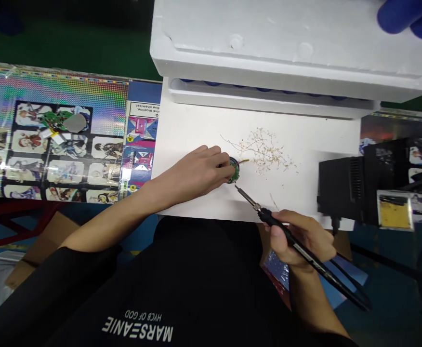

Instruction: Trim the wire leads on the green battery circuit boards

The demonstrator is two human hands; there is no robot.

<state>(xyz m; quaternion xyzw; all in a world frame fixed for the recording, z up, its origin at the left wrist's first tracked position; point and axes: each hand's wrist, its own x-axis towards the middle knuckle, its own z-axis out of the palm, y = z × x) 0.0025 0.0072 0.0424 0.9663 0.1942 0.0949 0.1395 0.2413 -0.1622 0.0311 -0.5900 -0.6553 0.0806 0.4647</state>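
My left hand (209, 168) is closed on a small round green circuit board (234, 172) above the white work surface (192, 127). Part of the board is hidden under the fingers, and a short yellowish wire sticks out to its right. In my right hand (301, 236) is a black soldering iron (286, 235), gripped like a pen. Its metal tip points up and left, just below the board, with what looks like a small gap between them. The iron's cable trails off at the lower right.
Scattered solder bits and thin wires (269, 152) lie right of the board. A white foam box (276, 53) stands behind. At right are a black soldering station (341, 188) and a yellow sponge (395, 211) in a tray. More green boards (57, 120) rest on printed sheets at left.
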